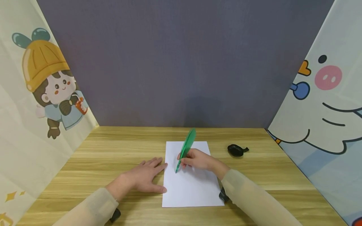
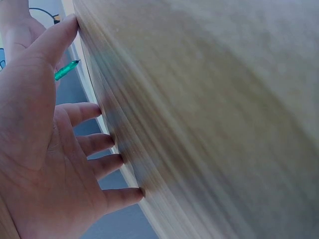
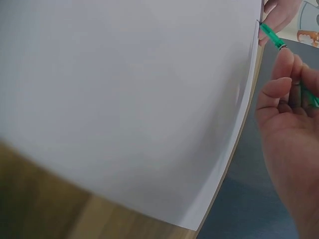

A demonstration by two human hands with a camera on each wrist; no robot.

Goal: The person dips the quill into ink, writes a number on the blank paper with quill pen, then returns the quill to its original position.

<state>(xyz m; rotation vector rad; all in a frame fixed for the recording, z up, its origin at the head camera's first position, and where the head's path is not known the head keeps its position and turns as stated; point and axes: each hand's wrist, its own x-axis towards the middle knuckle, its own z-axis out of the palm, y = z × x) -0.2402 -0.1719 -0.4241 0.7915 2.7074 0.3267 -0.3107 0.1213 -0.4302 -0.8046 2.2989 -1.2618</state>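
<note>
A white sheet of paper [image 1: 192, 191] lies on the wooden table. Over its upper half my right hand [image 1: 196, 159] pinches a green feather pen [image 1: 187, 145] between thumb and fingers. The feather leans up and to the right, while the pen's tip points down at the paper. In the right wrist view the green barrel [image 3: 271, 36] of the pen sticks out past the fingertips, its tip right at the sheet. My left hand [image 1: 145, 176] rests with spread fingers on the table, its thumb and index fingertip at the paper's left edge. It holds nothing.
A small black object with a short tab [image 1: 235, 150] lies on the table [image 1: 118, 147] right of the paper. Dark wrist gear [image 1: 223, 195] shows under the right sleeve. A grey panel [image 1: 181, 62] stands behind the table, with cartoon-printed cloths at both sides.
</note>
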